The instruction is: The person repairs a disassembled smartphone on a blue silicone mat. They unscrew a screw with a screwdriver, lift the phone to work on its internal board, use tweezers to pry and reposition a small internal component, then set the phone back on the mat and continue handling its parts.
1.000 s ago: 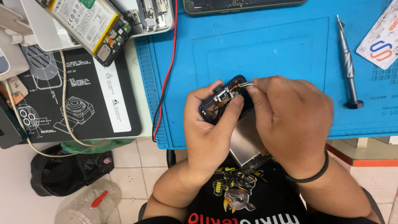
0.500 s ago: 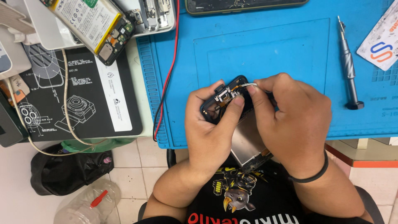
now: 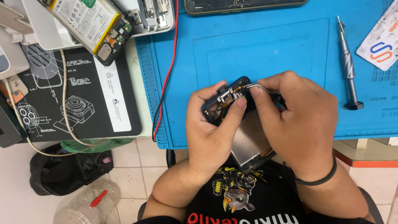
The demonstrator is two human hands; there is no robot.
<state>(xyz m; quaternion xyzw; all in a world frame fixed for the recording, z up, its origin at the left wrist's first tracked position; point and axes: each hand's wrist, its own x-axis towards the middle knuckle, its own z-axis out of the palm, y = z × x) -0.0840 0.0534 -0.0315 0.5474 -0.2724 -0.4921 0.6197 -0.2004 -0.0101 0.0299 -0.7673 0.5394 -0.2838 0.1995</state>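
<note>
My left hand (image 3: 211, 128) grips an opened dark phone frame (image 3: 226, 99) with a bare metal plate (image 3: 248, 143), its thumb pressed near the small parts at the top end. My right hand (image 3: 300, 120) pinches thin metal tweezers (image 3: 253, 86), whose tips sit at the phone's upper corner. Both hands hover over the near edge of a blue work mat (image 3: 257, 45). Most of the phone is hidden under my hands.
A grey screwdriver (image 3: 347, 62) lies on the mat at right, next to a white card (image 3: 381, 39). Another opened phone with its battery (image 3: 89, 20) rests top left. A red wire (image 3: 166, 79) crosses the mat's left edge. A black printed mat (image 3: 70, 95) lies left.
Almost nothing has moved. Both hands stay on the phone, with only slight shifts of the tweezers at its top corner.
</note>
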